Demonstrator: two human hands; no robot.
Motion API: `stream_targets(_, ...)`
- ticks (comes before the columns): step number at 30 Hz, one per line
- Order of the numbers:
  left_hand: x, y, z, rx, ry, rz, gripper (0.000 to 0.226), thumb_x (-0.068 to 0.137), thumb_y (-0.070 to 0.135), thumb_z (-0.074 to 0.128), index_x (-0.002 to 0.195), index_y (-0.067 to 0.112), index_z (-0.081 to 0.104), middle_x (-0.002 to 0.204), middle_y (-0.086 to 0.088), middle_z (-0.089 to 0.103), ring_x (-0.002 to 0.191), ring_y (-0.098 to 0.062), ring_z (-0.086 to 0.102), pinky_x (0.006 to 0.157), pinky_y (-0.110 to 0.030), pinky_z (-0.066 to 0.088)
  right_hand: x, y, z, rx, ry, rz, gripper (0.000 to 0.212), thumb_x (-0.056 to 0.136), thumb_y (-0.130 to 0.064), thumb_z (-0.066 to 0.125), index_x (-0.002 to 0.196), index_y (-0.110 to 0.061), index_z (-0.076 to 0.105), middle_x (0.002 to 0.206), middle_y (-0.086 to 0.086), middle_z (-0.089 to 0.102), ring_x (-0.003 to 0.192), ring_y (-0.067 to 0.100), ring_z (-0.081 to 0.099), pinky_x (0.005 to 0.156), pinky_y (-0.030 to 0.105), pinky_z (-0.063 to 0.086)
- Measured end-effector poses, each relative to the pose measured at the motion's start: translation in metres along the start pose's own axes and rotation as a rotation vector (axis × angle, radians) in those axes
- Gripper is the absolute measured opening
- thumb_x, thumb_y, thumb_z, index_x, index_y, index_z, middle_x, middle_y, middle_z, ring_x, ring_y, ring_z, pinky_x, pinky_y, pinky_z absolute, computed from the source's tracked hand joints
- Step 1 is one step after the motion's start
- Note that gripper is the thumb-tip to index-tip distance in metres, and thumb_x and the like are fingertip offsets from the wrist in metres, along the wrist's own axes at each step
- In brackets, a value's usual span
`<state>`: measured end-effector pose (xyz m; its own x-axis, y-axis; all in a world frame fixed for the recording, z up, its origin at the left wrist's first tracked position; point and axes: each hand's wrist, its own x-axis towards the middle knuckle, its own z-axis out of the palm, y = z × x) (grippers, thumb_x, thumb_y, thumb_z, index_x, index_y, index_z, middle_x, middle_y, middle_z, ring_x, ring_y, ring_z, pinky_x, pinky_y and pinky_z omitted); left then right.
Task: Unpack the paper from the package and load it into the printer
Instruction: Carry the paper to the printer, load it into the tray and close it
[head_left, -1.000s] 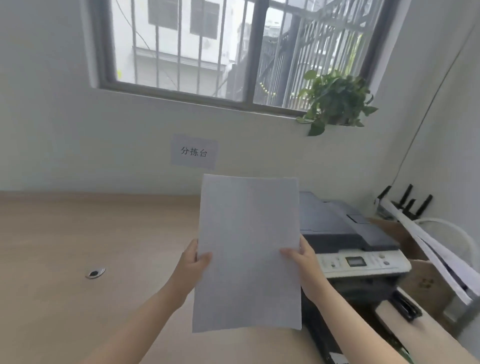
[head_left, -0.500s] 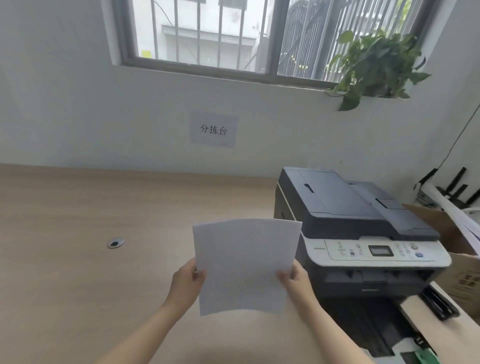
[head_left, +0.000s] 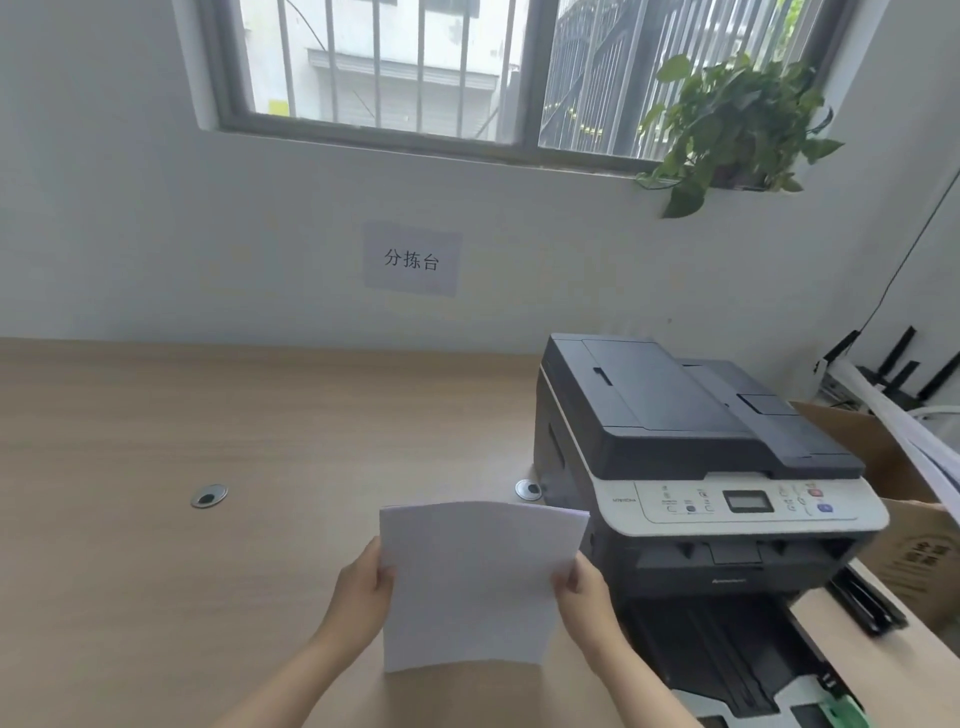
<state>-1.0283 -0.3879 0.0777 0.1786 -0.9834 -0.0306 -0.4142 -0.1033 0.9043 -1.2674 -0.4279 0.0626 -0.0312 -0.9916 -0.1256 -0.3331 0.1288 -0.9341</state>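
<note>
The stack of white paper (head_left: 475, 584) is plain, unprinted and slightly bowed, its top edge arched and fanned at the right corner. The left hand (head_left: 361, 597) and right hand (head_left: 584, 597) pinch its side edges, fingers closed on the sheets. It is held above the wooden desk (head_left: 208, 597), just left of the printer (head_left: 696, 467), whose paper tray (head_left: 737, 654) is pulled out.

A wooden tabletop (head_left: 156, 426) with two metal cable holes (head_left: 209, 495) meets a white wall carrying a paper sign (head_left: 411, 259), below a barred window (head_left: 415, 67) with a potted plant (head_left: 727, 119); a cardboard box (head_left: 914, 551) stands at right.
</note>
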Motion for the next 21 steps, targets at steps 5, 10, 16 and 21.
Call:
stream_targets(5,-0.001,-0.011,-0.003,0.034,-0.051,-0.002,0.061,0.089,-0.008,0.039,0.076,0.05,0.053,0.085,0.016,0.063,0.084,-0.016,0.062,0.067,-0.012,0.042,-0.003,0.007,0.002,-0.117,-0.022,0.061,0.027,0.086,0.002,0.039,0.085,-0.015,0.06,0.091,0.008,0.069,0.082,0.02,0.057,0.065,0.022,0.043)
stream_targets(10,0.014,-0.004,-0.016,0.086,-0.015,0.048,0.062,0.085,-0.015,0.039,0.079,0.046,0.051,0.09,-0.003,0.069,0.094,-0.027,0.065,0.075,-0.028,0.048,0.006,-0.003,-0.001,-0.11,0.02,0.01,0.018,0.086,-0.002,0.043,0.084,-0.001,0.06,0.091,0.022,0.069,0.08,0.036,0.06,0.067,0.028,0.042)
stream_targets(16,0.038,0.027,-0.033,-0.153,-0.018,0.081,0.036,0.091,-0.008,0.043,0.078,0.019,0.064,0.074,0.0,0.074,0.084,-0.036,0.068,0.065,-0.035,0.06,0.0,-0.059,-0.024,0.096,0.071,-0.105,0.04,0.089,0.006,0.042,0.089,-0.025,0.066,0.092,0.005,0.072,0.088,0.025,0.069,0.083,0.044,0.057)
stream_targets(21,0.042,0.059,-0.026,-0.339,-0.151,0.141,0.025,0.095,0.002,0.043,0.091,0.012,0.065,0.072,0.002,0.076,0.079,-0.031,0.069,0.064,-0.028,0.058,-0.012,-0.092,-0.051,0.218,0.156,-0.096,0.038,0.094,0.0,0.042,0.089,-0.031,0.064,0.087,-0.008,0.071,0.08,0.012,0.069,0.067,0.025,0.059)
